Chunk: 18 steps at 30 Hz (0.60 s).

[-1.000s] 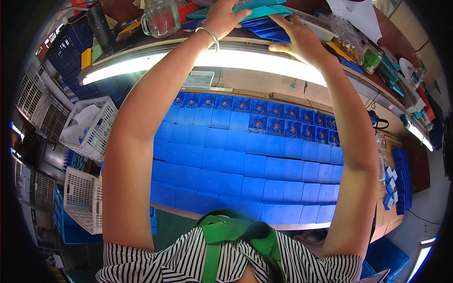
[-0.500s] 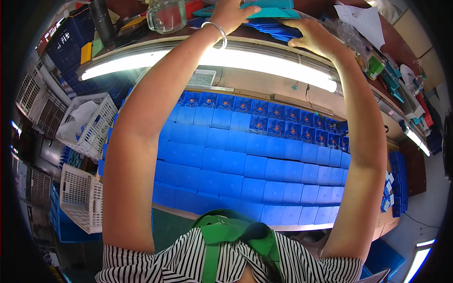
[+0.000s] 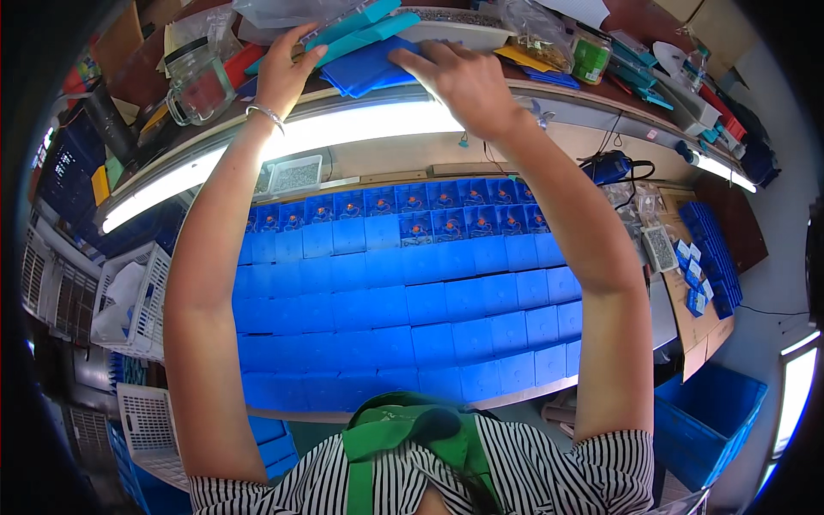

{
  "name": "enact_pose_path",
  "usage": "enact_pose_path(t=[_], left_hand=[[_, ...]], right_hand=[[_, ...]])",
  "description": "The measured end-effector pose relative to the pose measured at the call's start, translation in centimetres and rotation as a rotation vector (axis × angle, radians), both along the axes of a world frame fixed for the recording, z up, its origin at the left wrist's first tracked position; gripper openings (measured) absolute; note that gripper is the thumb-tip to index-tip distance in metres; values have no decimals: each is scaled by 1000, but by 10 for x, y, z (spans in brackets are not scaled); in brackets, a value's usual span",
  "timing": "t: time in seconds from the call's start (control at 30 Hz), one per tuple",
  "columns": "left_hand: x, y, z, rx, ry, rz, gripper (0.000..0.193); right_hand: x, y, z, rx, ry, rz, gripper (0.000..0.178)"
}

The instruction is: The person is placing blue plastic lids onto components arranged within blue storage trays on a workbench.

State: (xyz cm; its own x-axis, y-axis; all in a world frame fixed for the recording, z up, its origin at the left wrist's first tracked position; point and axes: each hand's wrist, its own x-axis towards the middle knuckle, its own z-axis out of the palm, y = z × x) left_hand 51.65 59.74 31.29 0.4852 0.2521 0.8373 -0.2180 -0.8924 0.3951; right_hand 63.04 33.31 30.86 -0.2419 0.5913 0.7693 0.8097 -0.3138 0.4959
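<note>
On the shelf above the lamp, my left hand [image 3: 287,75] closes its thumb and fingers at the left end of some stacked teal plastic pieces [image 3: 367,33]. A fanned stack of flat blue panels [image 3: 365,70] lies just below them. My right hand [image 3: 470,90] bends its fingers over the right part of that stack; its thumb is hidden. Below the shelf, rows of blue square boxes [image 3: 386,305] cover the workbench. The far rows include open boxes [image 3: 449,225] with small orange parts and thin wires inside; the nearer ones show plain blue tops.
A lit tube lamp [image 3: 360,129] runs along the shelf's front edge. The shelf also holds a glass jar [image 3: 199,86] and a green-labelled jar [image 3: 590,58]. White baskets [image 3: 142,296] stand at left, a blue crate [image 3: 712,412] at lower right. A blue corded tool [image 3: 606,167] lies behind the boxes.
The view has shifted to the right along the bench. My right hand has come over the top of the blue panels, and my left hand has moved to the teal pieces' left end.
</note>
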Motion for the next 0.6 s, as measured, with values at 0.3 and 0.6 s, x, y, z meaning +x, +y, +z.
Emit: enact_pose_path(t=[0.3, 0.6], left_hand=[[-7, -11, -4, 391, 40, 190, 46], [-33, -22, -7, 486, -359, -255, 48]], right_hand=[[3, -81, -19, 138, 45, 95, 52], [-23, -90, -19, 165, 202, 242, 56]])
